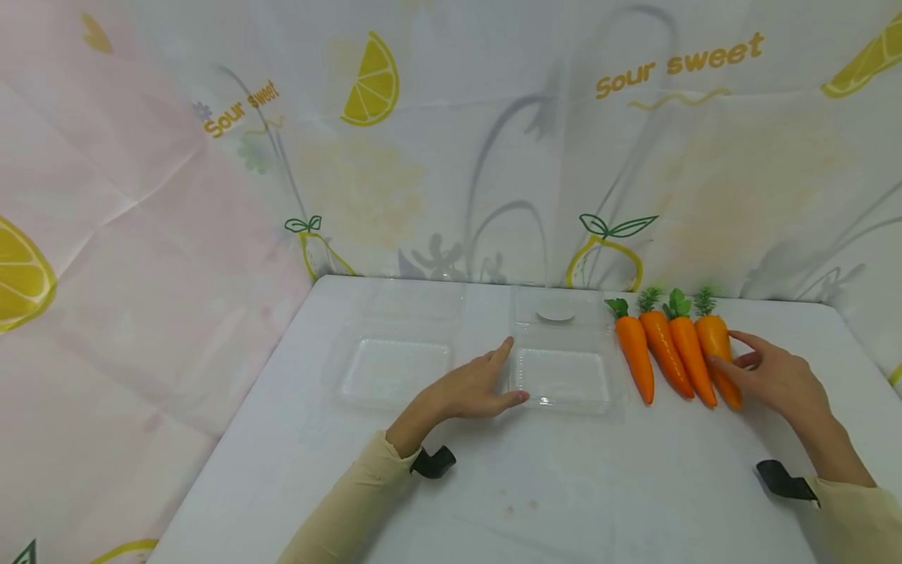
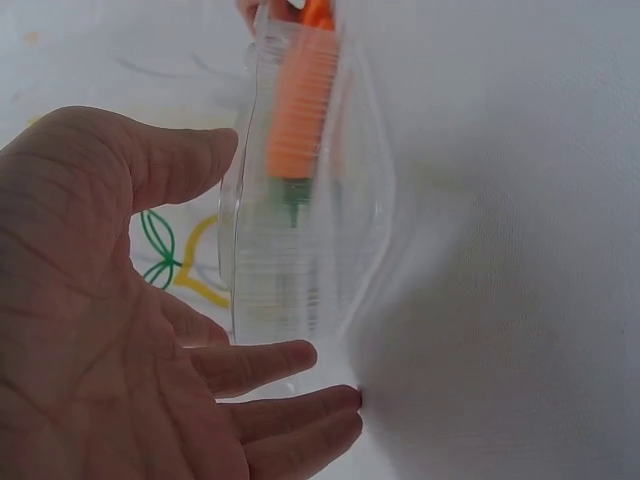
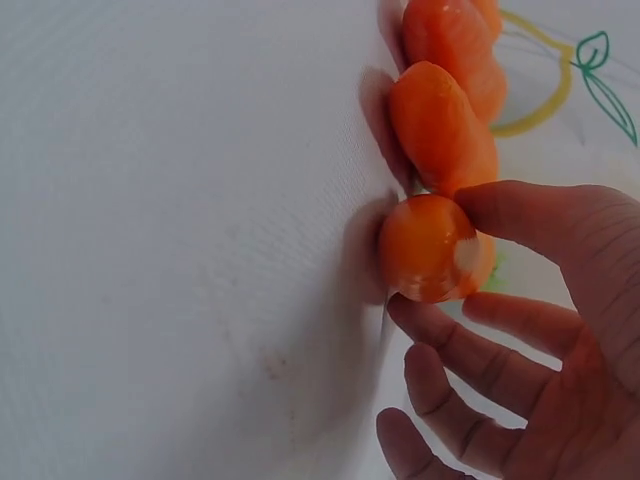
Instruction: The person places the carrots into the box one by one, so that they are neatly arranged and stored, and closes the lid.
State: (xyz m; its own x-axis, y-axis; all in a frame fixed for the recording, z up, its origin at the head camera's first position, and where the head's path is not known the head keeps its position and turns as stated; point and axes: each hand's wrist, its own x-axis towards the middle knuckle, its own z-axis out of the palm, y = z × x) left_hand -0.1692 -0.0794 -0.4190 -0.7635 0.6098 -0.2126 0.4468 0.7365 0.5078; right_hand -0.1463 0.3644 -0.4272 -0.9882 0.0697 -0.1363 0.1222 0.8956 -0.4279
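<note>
Several orange toy carrots with green tops lie side by side at the right of the table. My right hand has its thumb and fingers around the rightmost carrot, pinching it from both sides; its rounded orange end faces the right wrist view. My left hand reaches to the left side of a clear plastic box with its lid laid back. Thumb and fingers are spread along that box's edge, and the left wrist view shows the palm beside its clear wall.
A second clear plastic box, also with its lid back, stands left of the first. Behind the white table hangs a cloth printed with lemons and lettering. Another carrot lies close to the right box.
</note>
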